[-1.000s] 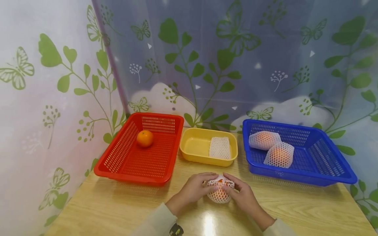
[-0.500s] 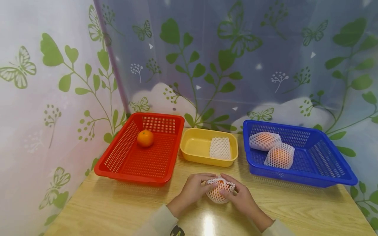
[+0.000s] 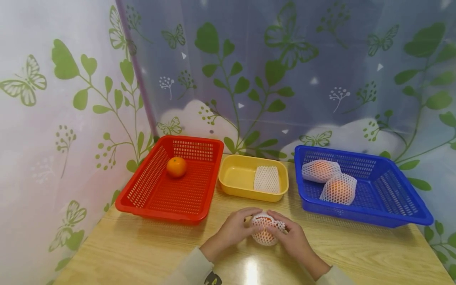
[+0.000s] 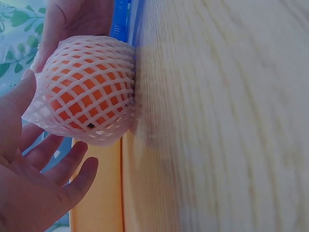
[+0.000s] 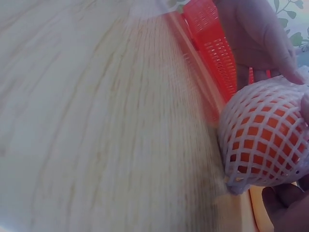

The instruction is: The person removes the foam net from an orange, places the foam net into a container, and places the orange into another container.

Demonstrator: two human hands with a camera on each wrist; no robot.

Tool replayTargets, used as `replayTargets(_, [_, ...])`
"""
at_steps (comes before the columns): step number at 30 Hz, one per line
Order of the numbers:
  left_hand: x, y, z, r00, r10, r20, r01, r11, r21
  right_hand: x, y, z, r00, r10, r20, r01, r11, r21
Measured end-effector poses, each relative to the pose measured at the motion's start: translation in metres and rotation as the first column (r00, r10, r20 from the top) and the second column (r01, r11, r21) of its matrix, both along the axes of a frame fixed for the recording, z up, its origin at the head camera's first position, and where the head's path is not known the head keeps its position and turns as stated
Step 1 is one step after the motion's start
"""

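An orange in a white foam net (image 3: 264, 234) rests on the table in front of me, the fruit showing through the mesh. My left hand (image 3: 236, 228) holds it from the left, thumb on the near side and fingers at the net's upper edge. From the right, my right hand (image 3: 291, 236) pinches the bunched net edge with thumb and fingers. In the left wrist view the mesh (image 4: 91, 92) wraps the orange, the left fingers (image 4: 77, 164) spread beside it. The right wrist view shows the net (image 5: 265, 137) stretched round the fruit between both hands.
At the left, a red basket (image 3: 204, 194) holds one bare orange (image 3: 176, 167). Behind the hands stands a yellow tray (image 3: 235, 178) with a flat foam net (image 3: 267, 179) in it. A blue basket (image 3: 377, 198) at the right holds two netted fruits (image 3: 339, 189).
The net's upper edge has shifted over the orange, and its bunched part now sits further right, by the right fingers. Both hands stay round the fruit with small finger movements.
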State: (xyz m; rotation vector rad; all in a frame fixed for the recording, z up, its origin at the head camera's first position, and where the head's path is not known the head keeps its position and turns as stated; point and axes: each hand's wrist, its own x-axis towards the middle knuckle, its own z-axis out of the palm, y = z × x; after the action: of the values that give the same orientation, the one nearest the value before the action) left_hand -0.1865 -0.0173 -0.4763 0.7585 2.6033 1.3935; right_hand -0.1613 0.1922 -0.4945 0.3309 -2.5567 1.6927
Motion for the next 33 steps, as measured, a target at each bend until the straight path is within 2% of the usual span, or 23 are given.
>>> replayTargets(8, [-0.0014, 0.0018, -0.0017, 1.000, -0.023, -0.002, 0.023, 0.999, -0.022, 0.0003, 0.0000, 0.0048, 1.000, 0.001, -0.030, -0.002, 0.999, -0.051])
replayTargets(14, [-0.0011, 0.0027, -0.0038, 0.999, -0.034, -0.033, 0.033, 0.999, -0.039, -0.0007, 0.0003, 0.0037, 1.000, -0.003, -0.028, 0.002, 0.999, -0.036])
replayTargets(22, [-0.0005, 0.0038, -0.0049, 0.998, -0.045, -0.039, 0.043, 0.998, -0.044, -0.0002, 0.0002, 0.0020, 0.999, -0.033, -0.026, 0.033, 0.999, -0.025])
replayTargets(28, [-0.0009, 0.0037, -0.0055, 0.996, -0.022, -0.087, 0.018, 0.999, -0.048, 0.0021, -0.0002, 0.0028, 0.999, -0.036, 0.007, 0.036, 0.998, -0.049])
replayTargets(33, [0.0009, 0.0053, -0.0034, 0.996, 0.036, -0.086, -0.039, 0.999, -0.035, 0.0035, -0.0005, 0.0025, 0.996, 0.019, 0.083, -0.013, 0.997, -0.074])
